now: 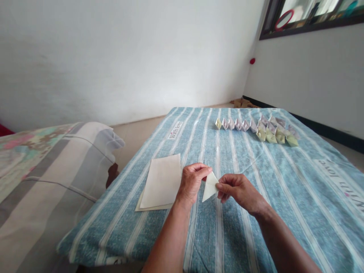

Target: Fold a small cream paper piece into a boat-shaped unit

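Observation:
Between both hands, above the striped cloth, is a small pale folded paper, roughly triangular. My left hand pinches its upper corner between thumb and fingers. On the paper's right side, my right hand grips the edge with thumb and forefinger, the other fingers curled beneath. Just left of my left hand lies a stack of paper sheets, white on top with a yellowish sheet showing below. Folded paper boats, whitish and yellow-green, stand in a group at the back right, with a row of them stretching left.
A blue and white striped tablecloth covers the table. At the left is a bed or seat with a striped and floral cover. White walls stand behind, with a dark-framed window at the upper right.

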### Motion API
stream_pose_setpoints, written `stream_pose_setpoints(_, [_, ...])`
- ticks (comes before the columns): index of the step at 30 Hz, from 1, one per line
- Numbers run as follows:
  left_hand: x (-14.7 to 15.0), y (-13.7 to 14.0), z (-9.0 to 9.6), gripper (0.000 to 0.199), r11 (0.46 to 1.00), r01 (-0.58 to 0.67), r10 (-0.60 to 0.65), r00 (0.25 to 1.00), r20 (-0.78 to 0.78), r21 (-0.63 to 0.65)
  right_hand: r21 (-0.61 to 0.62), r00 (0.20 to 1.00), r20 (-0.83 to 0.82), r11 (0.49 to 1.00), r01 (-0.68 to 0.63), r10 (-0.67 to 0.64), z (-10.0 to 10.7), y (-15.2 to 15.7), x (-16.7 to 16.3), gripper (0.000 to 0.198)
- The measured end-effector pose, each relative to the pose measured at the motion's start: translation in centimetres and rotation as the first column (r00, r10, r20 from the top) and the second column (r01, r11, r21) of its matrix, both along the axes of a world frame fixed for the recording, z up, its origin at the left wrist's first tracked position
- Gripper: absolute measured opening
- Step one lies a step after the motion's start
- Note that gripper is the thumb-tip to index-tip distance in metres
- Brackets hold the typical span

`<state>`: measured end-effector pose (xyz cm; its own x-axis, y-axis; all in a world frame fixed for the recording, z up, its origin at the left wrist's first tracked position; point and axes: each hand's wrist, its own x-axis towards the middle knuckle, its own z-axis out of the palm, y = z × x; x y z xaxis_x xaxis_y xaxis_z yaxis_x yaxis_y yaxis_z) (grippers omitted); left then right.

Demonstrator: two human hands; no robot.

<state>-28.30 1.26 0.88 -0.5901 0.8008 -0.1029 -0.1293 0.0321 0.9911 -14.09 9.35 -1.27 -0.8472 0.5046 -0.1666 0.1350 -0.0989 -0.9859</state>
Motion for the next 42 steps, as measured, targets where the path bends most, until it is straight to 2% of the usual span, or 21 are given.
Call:
stream_pose_setpoints(5, [0.3,0.0,-0.2,0.020,1.000,0.017,-0.015,0.998,0.064,-0.020,-0.005,1.000,0.027,1.000,-0.013,0.013,0.0,0.0,0.2,0.030])
stream_pose_setpoints(14, [0.7,0.3,-0.6,0.024,0.999,-0.031,0.031,0.998,0.050,-0.015,0.005,0.997,0.072,0.999,-0.042,0.041,0.2,0.2,0.5,0.030])
stream_pose_setpoints(16, [0.7,0.3,-0.8,0.029,0.999,0.006,-0.004,0.998,0.066,-0.033,0.009,0.997,0.075,1.000,-0.030,0.029,0.2,0.4,0.7,0.030])
stream_pose_setpoints(18, [0.6,0.2,-1.0,0.034,0.993,0.096,-0.092,0.994,0.058,-0.075,0.015,0.997,0.072,1.000,-0.004,0.003,0.1,0.7,0.9,0.029])
stream_pose_setpoints(21, [0.5,0.0,-1.3,0.039,0.952,0.257,-0.260,0.966,0.007,-0.167,0.038,0.997,0.056,0.998,0.054,-0.056,0.0,1.1,1.3,0.029])
stream_pose_setpoints(24, [0.3,-0.2,-1.3,0.040,0.923,0.325,-0.343,0.937,-0.060,-0.208,0.038,0.994,0.043,0.994,0.103,-0.104,0.0,1.4,1.4,0.030])
stream_pose_setpoints(28, [0.1,-0.2,-0.9,0.040,0.910,0.360,-0.380,0.923,-0.067,-0.206,0.001,0.991,0.012,0.991,0.131,-0.131,0.2,1.5,1.3,0.027])
stream_pose_setpoints(36, [0.1,0.2,-0.5,0.045,0.923,0.336,-0.357,0.929,-0.094,-0.188,-0.049,0.986,-0.021,0.985,0.165,-0.166,0.3,1.6,0.7,0.032])
stream_pose_setpoints(42, [0.0,0.2,-0.4,0.038,0.907,0.369,-0.390,0.918,-0.076,-0.201,-0.077,0.977,-0.045,0.975,0.207,-0.211,0.2,1.9,0.7,0.032])
